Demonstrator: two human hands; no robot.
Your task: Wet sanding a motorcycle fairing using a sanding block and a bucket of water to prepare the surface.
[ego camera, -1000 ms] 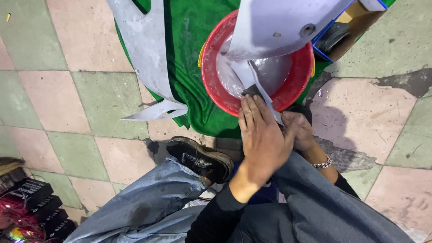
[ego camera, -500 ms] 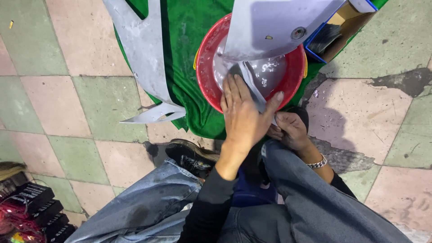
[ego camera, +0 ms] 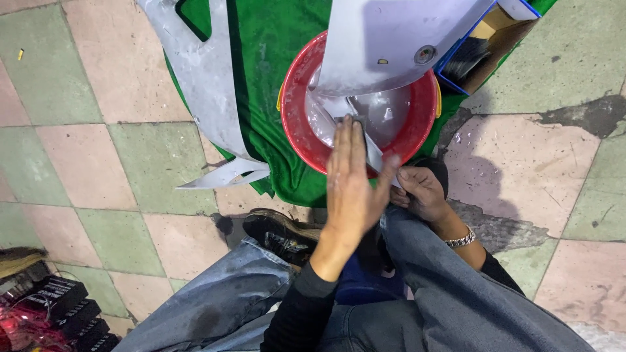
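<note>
Our left hand (ego camera: 352,186) presses flat on the grey panel (ego camera: 391,45) over the red basin (ego camera: 297,117); our right hand (ego camera: 420,192) pinches its narrow tip.

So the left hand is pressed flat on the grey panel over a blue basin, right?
Not quite: the basin is red, not blue. The head view shows the left hand flat on the grey panel over it, as you said.
</note>
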